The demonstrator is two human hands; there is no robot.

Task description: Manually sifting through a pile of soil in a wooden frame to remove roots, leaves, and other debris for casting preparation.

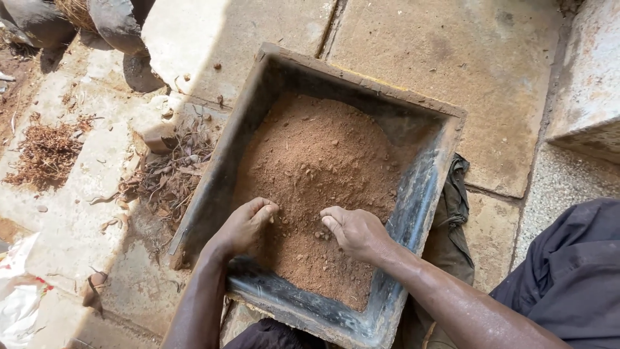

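Observation:
A square black tray [420,187] lies on the stone ground and holds a heap of reddish-brown soil [310,168]. My left hand [244,225] rests palm down on the near left part of the soil, fingers curled and together. My right hand [355,231] lies on the soil just to its right, fingers bent and pressing into the loose earth. The two hands are a short gap apart. Neither hand visibly holds a separate object.
Dry leaves and roots [171,171] lie scattered left of the tray, with a reddish fibre pile [45,154] further left. A dark cloth [452,220] sits under the tray's right side. Stone slabs [445,58] stretch beyond. A white plastic bag [16,291] lies at the lower left.

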